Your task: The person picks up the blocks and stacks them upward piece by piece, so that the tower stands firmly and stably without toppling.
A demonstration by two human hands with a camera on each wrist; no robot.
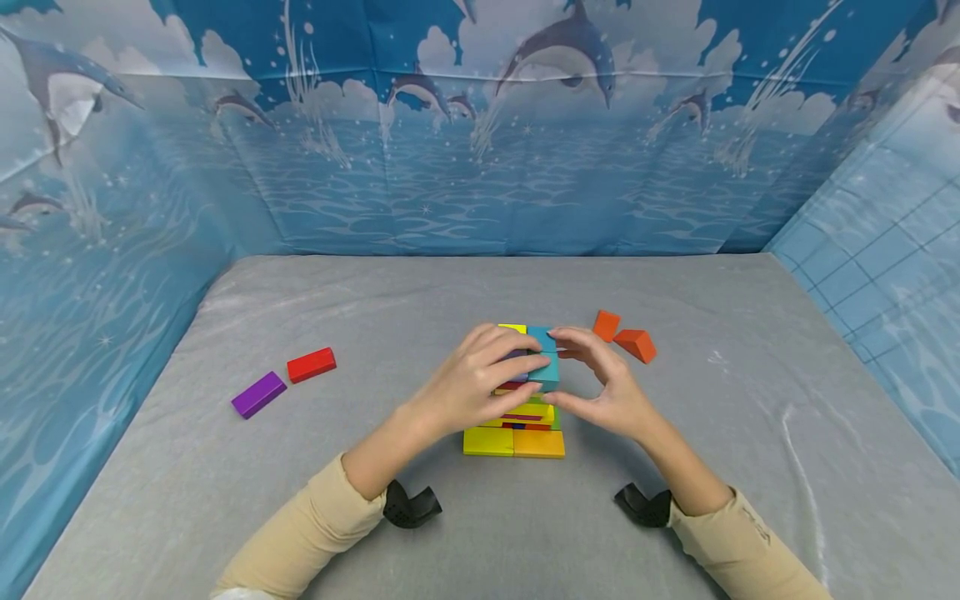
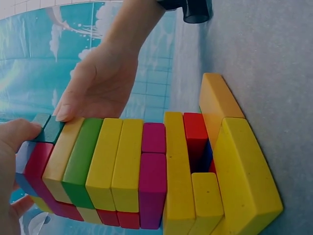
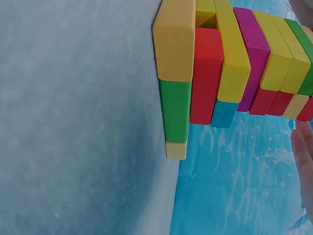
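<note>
A tower of coloured wooden blocks (image 2: 129,166) stands on the table, with blue blocks (image 1: 543,367) on its top at the right. My left hand (image 1: 480,375) reaches over the top from the left, its fingers extended and touching the upper blocks. On the other side my right hand (image 1: 611,392) forms a wide curve beside the blue blocks. In the left wrist view its thumb touches a teal block (image 2: 53,129) at the upper end. Yellow and orange blocks (image 1: 538,443) lie at the tower's base. My left hand hides part of the upper layers.
A red block (image 1: 311,365) and a purple block (image 1: 258,395) lie on the grey cloth (image 1: 390,292) to the left. Two orange blocks (image 1: 636,344) lie right of the tower. A dolphin-print curtain (image 1: 450,183) hangs behind the table and along its sides.
</note>
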